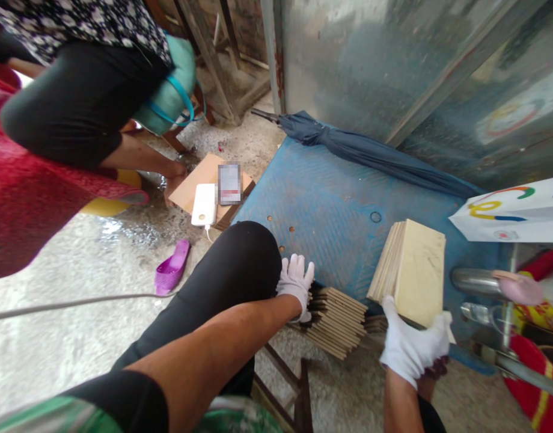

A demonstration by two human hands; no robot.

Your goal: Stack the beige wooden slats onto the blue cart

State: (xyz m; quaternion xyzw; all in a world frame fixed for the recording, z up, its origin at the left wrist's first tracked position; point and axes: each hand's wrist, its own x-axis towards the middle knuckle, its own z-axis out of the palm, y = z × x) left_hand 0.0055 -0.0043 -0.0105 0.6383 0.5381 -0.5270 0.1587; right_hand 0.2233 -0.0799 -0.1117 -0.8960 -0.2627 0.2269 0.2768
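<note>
Currently, I have the right hand (pixel 416 343) clasped around the near end of a stack of pale boards (pixel 421 270) at the right of the blue tabletop (pixel 335 192); whether it touches down I can't tell. The left hand (pixel 297 279), fingers extended, sits against the end of a lower stack of thin boards (pixel 337 322), its grip unclear to me. A folded umbrella (pixel 371 151) lies beyond.

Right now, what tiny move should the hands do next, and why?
Perhaps bring the left hand over to steady the pale stack: the right hand holds its near end, the left is away from it, and its boards look slightly splayed.
</note>
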